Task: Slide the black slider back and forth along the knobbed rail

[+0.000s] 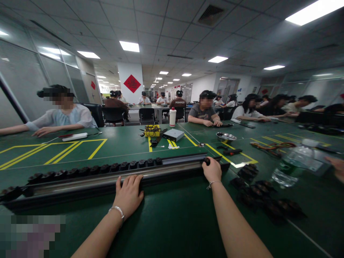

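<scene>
A long black rail [172, 171] with a metallic strip along it lies across the green table in front of me. Many small black blocks [115, 167] with round tops stand in a row along its far side, on the left half. My left hand [128, 195] rests on the rail's near edge, fingers stretched over it and apart. Near the rail's right end, my right hand [213, 171] is closed round a small black round-ended part [206, 161], mostly hidden by the fingers. Loose dark blocks [260, 191] lie in a blurred cluster right of my right forearm.
A water bottle [292, 163] stands at the right, near another person's hand [335, 165]. Beyond the rail are a metal bowl [226, 137], a grey box [173, 134], a yellow box [152, 131] with cables and a white bottle [172, 117]. Several people sit around the tables.
</scene>
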`<state>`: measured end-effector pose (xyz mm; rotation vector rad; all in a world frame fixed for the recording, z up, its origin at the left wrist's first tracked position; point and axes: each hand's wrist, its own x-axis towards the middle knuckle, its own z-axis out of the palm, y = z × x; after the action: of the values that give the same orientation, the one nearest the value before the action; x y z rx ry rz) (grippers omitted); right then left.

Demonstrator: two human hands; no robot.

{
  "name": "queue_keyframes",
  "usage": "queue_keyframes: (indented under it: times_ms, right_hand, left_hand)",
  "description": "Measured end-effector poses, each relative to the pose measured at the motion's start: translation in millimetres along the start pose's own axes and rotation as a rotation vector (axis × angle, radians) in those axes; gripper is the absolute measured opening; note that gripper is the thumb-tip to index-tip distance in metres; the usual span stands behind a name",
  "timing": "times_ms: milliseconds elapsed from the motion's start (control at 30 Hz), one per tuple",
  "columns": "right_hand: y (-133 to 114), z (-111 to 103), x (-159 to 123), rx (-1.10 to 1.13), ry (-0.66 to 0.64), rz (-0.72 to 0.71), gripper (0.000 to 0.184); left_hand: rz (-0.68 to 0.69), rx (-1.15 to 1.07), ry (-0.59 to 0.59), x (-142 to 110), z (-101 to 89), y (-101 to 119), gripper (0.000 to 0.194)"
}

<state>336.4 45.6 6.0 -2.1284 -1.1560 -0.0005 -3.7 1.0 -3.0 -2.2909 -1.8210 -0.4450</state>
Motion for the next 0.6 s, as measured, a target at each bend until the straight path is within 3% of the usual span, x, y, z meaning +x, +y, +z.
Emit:
queue_keyframes:
  times_ms: [600]
  right_hand:
    - [-2.0,-2.7,0.2,-0.024,-0.028,0.028,0.038]
  left_hand:
    - [-0.014,0.002,-0.012,0.3,0.3,0.8,0.047]
